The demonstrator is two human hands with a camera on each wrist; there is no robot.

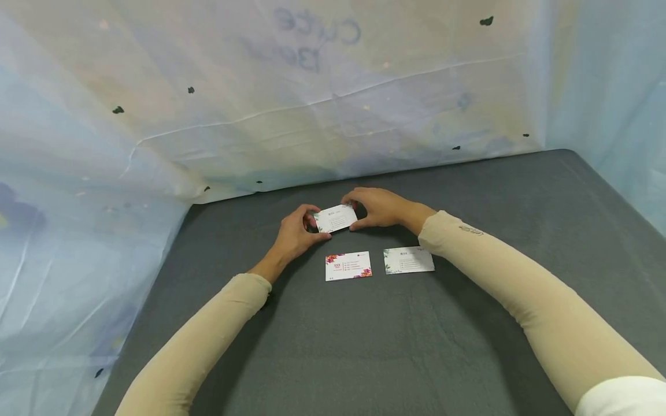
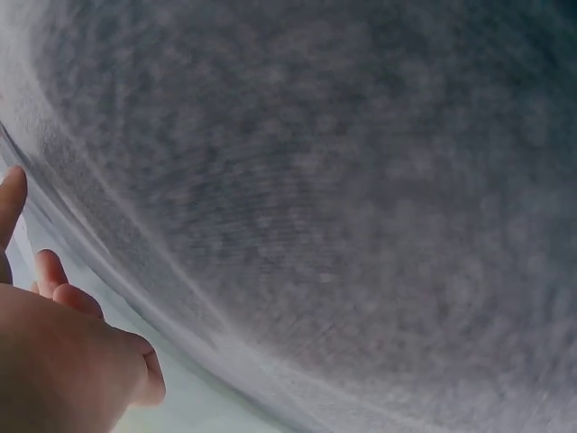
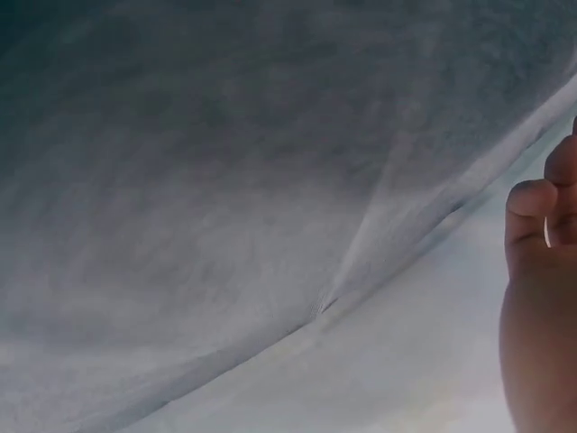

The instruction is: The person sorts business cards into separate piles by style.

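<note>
Both hands pinch one small rect. card (image 1: 335,218), white glossy paper w/ leafy print at corner, held just above the dark grey felt-like mat (image 1: 364,346), tilted slightly. L hand (image 1: 296,232) fingers curled on card's left edge; R hand (image 1: 377,208) fingers curled on its right edge. Two more cards lie flat nearer the person: floral card (image 1: 348,266) w/ red-orange flowers, and just right of it, a green-leaf card (image 1: 408,260), not touching. Beige sleeves on both arms. Wrinkled thin plastic sheet (image 1: 312,98) behind. Wrist views: blurry fabric, bits of fingers only.
</note>
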